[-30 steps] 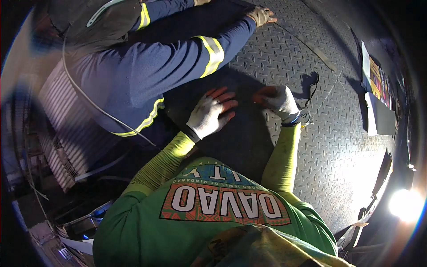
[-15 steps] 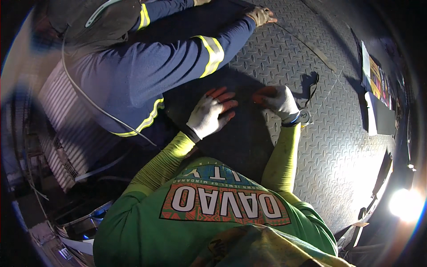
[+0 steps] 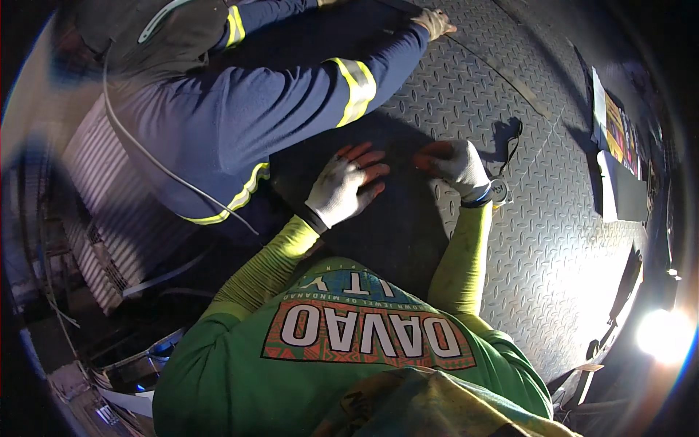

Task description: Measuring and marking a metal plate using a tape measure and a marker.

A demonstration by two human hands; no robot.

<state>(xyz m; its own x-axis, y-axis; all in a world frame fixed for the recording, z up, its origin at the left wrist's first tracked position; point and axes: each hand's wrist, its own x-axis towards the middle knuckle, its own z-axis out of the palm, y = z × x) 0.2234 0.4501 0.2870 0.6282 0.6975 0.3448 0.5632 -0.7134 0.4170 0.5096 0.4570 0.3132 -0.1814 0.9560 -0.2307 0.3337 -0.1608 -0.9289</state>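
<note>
My left hand (image 3: 344, 186), in a white glove with reddish fingers, is held over the dark, shadowed part of the steel checker plate (image 3: 553, 251). Its fingers are stretched out and apart, with nothing in them. To its right, my right hand (image 3: 462, 171) wears a similar glove. Those fingers are bent and pressed together, pointing left; whether anything small sits between them is hidden in shadow. Beside my right wrist lies a small round-faced thing (image 3: 499, 191) with a dark strap (image 3: 515, 142), its kind unclear.
At the left, a co-worker in a navy jacket (image 3: 240, 124) with reflective bands leans across; their gloved hand (image 3: 435, 24) touches a long flat strip (image 3: 510, 79) on the plate. Papers (image 3: 622, 164) stand along the right edge. A bright lamp (image 3: 665, 335) shines at the lower right.
The co-worker's outstretched arm has shifted slightly to the right and nearer. My two hands have kept their places.
</note>
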